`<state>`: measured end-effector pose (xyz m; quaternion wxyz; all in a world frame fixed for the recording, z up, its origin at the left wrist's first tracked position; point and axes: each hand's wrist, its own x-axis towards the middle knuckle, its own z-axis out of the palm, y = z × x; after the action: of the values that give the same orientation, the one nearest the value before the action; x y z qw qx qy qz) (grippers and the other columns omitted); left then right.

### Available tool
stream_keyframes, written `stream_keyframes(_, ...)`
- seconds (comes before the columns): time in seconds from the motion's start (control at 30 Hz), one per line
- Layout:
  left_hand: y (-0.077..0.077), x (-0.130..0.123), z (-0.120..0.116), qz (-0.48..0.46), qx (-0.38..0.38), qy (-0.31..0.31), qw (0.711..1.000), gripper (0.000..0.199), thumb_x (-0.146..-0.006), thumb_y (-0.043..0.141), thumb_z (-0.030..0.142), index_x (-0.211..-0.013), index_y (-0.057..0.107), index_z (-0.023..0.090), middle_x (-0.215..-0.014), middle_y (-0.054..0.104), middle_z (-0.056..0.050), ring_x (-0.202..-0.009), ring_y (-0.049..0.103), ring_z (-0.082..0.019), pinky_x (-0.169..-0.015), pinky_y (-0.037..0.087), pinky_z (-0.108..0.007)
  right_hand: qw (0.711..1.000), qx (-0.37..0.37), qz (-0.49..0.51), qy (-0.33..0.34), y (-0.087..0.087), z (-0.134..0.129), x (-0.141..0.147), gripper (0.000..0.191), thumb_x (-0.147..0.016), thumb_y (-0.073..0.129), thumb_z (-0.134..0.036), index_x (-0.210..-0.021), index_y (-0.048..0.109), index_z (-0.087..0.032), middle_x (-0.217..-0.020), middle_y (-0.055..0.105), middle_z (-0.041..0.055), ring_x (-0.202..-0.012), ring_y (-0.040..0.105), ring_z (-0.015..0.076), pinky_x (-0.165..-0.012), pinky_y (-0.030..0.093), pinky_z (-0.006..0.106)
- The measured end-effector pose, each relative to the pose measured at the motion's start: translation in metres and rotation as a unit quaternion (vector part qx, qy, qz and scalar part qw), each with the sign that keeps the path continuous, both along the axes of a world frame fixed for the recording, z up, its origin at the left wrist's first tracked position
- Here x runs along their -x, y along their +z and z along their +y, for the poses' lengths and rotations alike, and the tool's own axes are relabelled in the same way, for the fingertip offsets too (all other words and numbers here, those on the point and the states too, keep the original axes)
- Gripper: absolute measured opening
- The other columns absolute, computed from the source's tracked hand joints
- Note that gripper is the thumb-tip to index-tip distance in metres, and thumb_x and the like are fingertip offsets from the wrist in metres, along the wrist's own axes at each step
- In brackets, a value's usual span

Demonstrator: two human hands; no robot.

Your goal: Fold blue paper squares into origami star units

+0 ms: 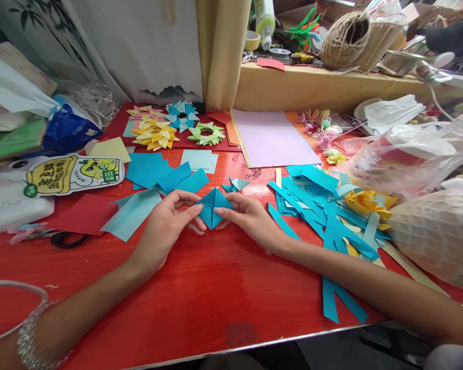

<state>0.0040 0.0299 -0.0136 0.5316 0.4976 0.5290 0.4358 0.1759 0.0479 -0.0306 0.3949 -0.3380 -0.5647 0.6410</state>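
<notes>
A blue origami paper (213, 211), creased down its middle and diamond-shaped, is held above the red table between both hands. My left hand (173, 213) pinches its left corner, thumb on the near face. On the right corner, my right hand (245, 213) grips with the thumb pressed on the front and the other fingers partly hidden behind. Just beyond the paper lie small folded blue pieces (237, 184). Blue paper sheets (148, 169) are spread beyond my left hand, with a light blue creased sheet (133, 216) beside that wrist.
Blue paper strips (312, 205) pile up by my right forearm. Folded paper rings (206, 133) and a lilac sheet (275, 136) lie at the back. Scissors (67, 238) and a red sheet (87, 213) are left. A clear plastic bag (416, 149) crowds the right.
</notes>
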Motion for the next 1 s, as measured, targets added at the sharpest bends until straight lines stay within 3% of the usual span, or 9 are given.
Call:
stream_keyframes(0.27, -0.0054, -0.0007, 0.0005, 0.015, 0.018, -0.039, 0.999, 0.023, -0.074, 0.068, 0.030, -0.091, 0.057, 0.018, -0.074, 0.057, 0.005, -0.056, 0.064, -0.010, -0.050, 0.053, -0.020, 1.000, 0.003, -0.011, -0.012, 0.0012, 0.0007, -0.0002, 0.013, -0.082, 0.058, -0.019, -0.093, 0.065, -0.017, -0.087, 0.063, 0.0019, -0.072, 0.060, 0.0095, -0.062, 0.054, 0.021)
stream_keyframes(0.37, -0.0056, 0.0004, 0.0012, 0.009, 0.008, -0.032, 0.999, 0.020, -0.075, 0.068, 0.028, -0.088, 0.057, 0.019, -0.078, 0.057, 0.005, -0.056, 0.064, -0.009, -0.053, 0.053, -0.019, 1.000, 0.009, 0.020, -0.012, -0.0006, 0.0022, -0.0010, 0.016, -0.082, 0.058, -0.018, -0.096, 0.064, -0.021, -0.089, 0.065, 0.0005, -0.075, 0.062, 0.0099, -0.064, 0.055, 0.021)
stream_keyframes(0.5, -0.0036, 0.0020, 0.0001, -0.023, -0.011, -0.026, 0.999, 0.012, -0.077, 0.066, 0.025, -0.087, 0.060, 0.022, -0.083, 0.057, 0.005, -0.063, 0.064, -0.008, -0.060, 0.055, -0.019, 0.998, 0.020, 0.060, -0.011, -0.0033, 0.0050, -0.0037, 0.015, -0.083, 0.055, -0.015, -0.092, 0.066, -0.021, -0.079, 0.066, -0.0022, -0.064, 0.064, 0.0083, -0.069, 0.055, 0.024)
stream_keyframes(0.6, -0.0015, 0.0019, -0.0006, -0.063, 0.001, -0.027, 0.998, 0.003, -0.079, 0.063, 0.023, -0.078, 0.063, 0.020, -0.082, 0.059, 0.004, -0.071, 0.062, -0.008, -0.066, 0.055, -0.019, 0.997, 0.027, 0.066, -0.007, -0.0051, 0.0060, -0.0056, 0.020, -0.083, 0.052, -0.013, -0.088, 0.070, -0.020, -0.084, 0.069, -0.0002, -0.070, 0.064, 0.0083, -0.074, 0.054, 0.025)
stream_keyframes(0.73, -0.0013, 0.0020, 0.0001, -0.097, 0.020, -0.018, 0.995, 0.010, -0.080, 0.061, 0.023, -0.072, 0.064, 0.020, -0.081, 0.059, 0.003, -0.073, 0.059, -0.008, -0.065, 0.053, -0.017, 0.999, 0.022, 0.043, -0.005, -0.0037, 0.0042, -0.0059, 0.022, -0.082, 0.052, -0.013, -0.089, 0.072, -0.021, -0.085, 0.071, 0.0000, -0.072, 0.065, 0.0086, -0.076, 0.053, 0.026)
stream_keyframes(1.0, -0.0033, 0.0033, -0.0033, 0.016, -0.064, -0.002, 0.998, 0.019, -0.087, 0.050, 0.026, -0.091, 0.069, 0.024, -0.087, 0.063, 0.002, -0.072, 0.057, -0.010, -0.070, 0.049, -0.020, 1.000, 0.007, 0.002, -0.005, 0.0027, -0.0009, -0.0031, 0.013, -0.081, 0.061, -0.027, -0.087, 0.066, -0.016, -0.085, 0.068, 0.0016, -0.071, 0.066, 0.0096, -0.074, 0.054, 0.026)
